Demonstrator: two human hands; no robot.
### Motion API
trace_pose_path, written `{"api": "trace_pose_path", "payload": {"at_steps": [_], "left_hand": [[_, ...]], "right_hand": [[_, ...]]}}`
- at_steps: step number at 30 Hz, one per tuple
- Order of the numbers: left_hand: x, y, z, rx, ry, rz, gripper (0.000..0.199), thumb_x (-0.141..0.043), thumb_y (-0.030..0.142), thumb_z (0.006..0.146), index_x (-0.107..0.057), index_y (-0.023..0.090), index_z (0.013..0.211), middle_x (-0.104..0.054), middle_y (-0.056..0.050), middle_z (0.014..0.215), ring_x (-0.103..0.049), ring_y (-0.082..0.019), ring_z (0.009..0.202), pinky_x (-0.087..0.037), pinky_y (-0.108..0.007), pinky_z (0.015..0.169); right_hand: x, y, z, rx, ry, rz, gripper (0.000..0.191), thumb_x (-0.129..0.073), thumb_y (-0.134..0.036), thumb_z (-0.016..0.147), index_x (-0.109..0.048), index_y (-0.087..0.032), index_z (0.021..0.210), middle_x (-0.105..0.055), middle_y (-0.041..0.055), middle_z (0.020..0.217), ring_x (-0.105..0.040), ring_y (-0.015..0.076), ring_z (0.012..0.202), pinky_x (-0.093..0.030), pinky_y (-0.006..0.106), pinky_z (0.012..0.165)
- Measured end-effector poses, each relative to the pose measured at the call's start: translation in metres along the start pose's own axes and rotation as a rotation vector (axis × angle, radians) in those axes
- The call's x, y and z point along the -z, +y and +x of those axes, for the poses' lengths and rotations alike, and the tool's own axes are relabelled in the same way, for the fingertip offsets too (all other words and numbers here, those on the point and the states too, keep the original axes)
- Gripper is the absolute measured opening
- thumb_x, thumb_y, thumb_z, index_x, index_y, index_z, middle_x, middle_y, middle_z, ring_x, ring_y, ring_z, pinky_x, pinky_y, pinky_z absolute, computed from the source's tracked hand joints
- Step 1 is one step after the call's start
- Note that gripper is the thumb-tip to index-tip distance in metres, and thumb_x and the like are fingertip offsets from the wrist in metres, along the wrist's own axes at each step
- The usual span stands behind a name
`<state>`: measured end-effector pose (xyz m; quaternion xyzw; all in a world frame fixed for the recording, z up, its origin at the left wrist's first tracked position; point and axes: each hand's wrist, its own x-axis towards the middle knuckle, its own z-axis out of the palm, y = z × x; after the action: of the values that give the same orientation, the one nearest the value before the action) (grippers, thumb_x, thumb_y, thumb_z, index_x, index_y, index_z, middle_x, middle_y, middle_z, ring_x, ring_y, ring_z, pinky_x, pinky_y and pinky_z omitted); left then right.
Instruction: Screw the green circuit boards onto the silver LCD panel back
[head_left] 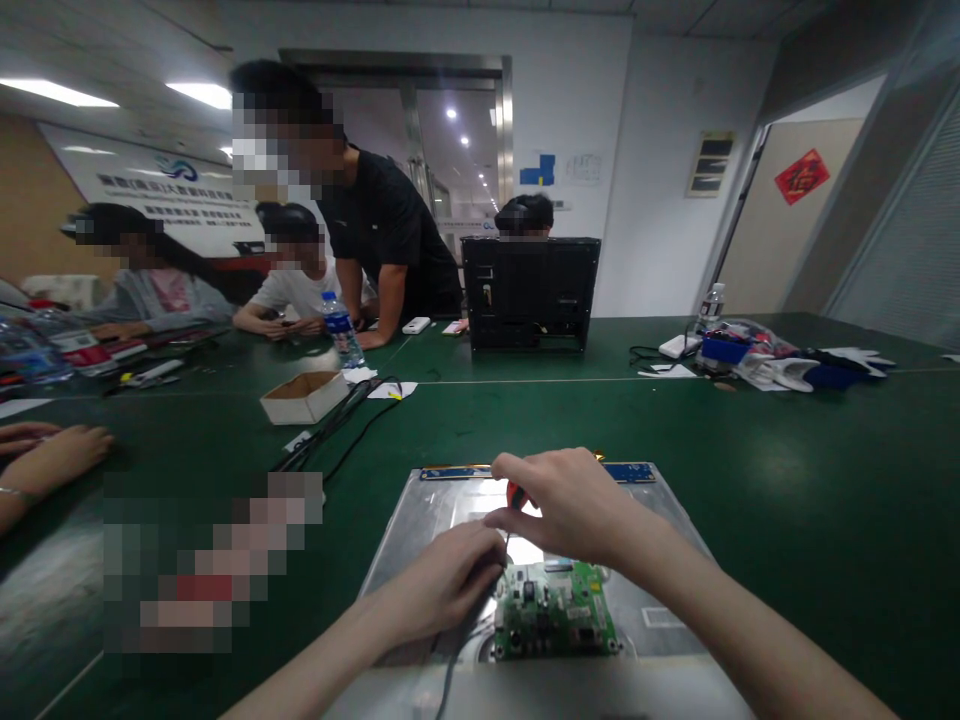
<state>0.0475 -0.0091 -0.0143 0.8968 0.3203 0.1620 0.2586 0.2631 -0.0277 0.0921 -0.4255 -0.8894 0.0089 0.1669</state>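
Observation:
A green circuit board [555, 610] lies on the back of a silver metal display panel [390, 560], which has a blue strip board [630, 472] along its far edge. My right hand [574, 505] grips the red handle of a screwdriver [514, 495]. Its thin shaft points down at the board's far left corner. Beside that corner, my left hand [457, 570] has its fingers closed close to the shaft; whatever they hold is hidden. From under the left hand a dark cable [448, 680] runs toward me.
On the green table [810, 480] stand an open box [304, 398], black cables [330, 425], a water bottle [343, 330] and a black monitor housing [529, 295]. Bags and gloves [780, 360] lie at right. Another person's hands [60, 465] rest at left; several people are beyond.

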Motion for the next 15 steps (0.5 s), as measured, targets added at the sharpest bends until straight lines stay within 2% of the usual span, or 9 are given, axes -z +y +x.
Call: {"api": "trace_pose_path", "payload": {"at_steps": [3, 6, 10, 15], "left_hand": [[0.002, 0.004, 0.001, -0.005, 0.010, 0.008, 0.010, -0.049, 0.013, 0.092, -0.057, 0.020, 0.090, -0.063, -0.004, 0.089, -0.055, -0.020, 0.079, -0.043, -0.032, 0.073], [0.002, 0.004, 0.001, -0.024, 0.007, -0.006, 0.011, -0.050, 0.013, 0.092, -0.058, 0.019, 0.094, -0.064, -0.004, 0.091, -0.056, -0.020, 0.079, -0.044, -0.032, 0.074], [0.000, 0.002, 0.000, -0.029, 0.000, -0.026, 0.014, -0.049, 0.014, 0.094, -0.060, 0.019, 0.101, -0.066, -0.006, 0.098, -0.058, -0.022, 0.084, -0.046, -0.033, 0.077], [-0.002, 0.001, 0.002, -0.047, 0.017, -0.023, 0.012, -0.050, 0.013, 0.093, -0.060, 0.019, 0.097, -0.066, -0.006, 0.097, -0.059, -0.022, 0.085, -0.046, -0.034, 0.079]], "right_hand": [[-0.001, 0.001, 0.001, -0.015, -0.002, -0.037, 0.017, -0.065, -0.039, 0.098, -0.061, -0.023, 0.100, -0.079, 0.0001, 0.087, -0.070, 0.0187, 0.071, -0.022, 0.028, 0.056], [0.002, 0.000, 0.000, -0.011, -0.014, -0.026, 0.011, -0.065, -0.030, 0.096, -0.061, -0.022, 0.102, -0.079, 0.0009, 0.088, -0.069, 0.0178, 0.071, -0.023, 0.028, 0.056], [0.009, -0.001, -0.002, 0.022, -0.042, 0.049, 0.023, -0.065, -0.020, 0.087, -0.059, -0.019, 0.109, -0.077, 0.0022, 0.091, -0.066, 0.0166, 0.070, -0.026, 0.028, 0.056], [0.008, 0.001, -0.002, 0.055, -0.015, 0.097, 0.018, -0.063, -0.028, 0.091, -0.061, -0.018, 0.106, -0.075, 0.0029, 0.091, -0.064, 0.0172, 0.071, -0.028, 0.029, 0.058]]}}
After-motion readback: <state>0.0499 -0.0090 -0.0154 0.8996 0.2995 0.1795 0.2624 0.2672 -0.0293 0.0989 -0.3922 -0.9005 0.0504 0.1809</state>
